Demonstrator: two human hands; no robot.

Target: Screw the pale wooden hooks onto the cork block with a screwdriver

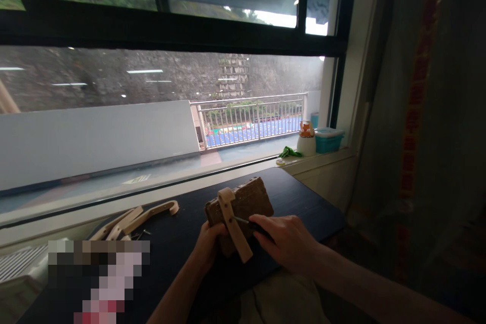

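Observation:
A brown rectangular block (253, 198) is tilted up over the dark table. Across its face lies a pale wooden strip (238, 238) with a hooked top end and dark round holes. My left hand (209, 245) grips the block's lower left side, its thumb against the strip. In my right hand (294, 240) is a tool with a black handle and thin metal shaft, which looks like a screwdriver (243, 221). The shaft points left, and its tip meets the strip near a hole. The fingers wrapped around the handle hide part of it.
Several similar hooked wooden strips (131, 220) lie on the dark table (304, 202) at left. A window sill behind bears a green cloth (289, 152), a white container (306, 146) and a teal box (328, 142). A blurred patch covers the lower left.

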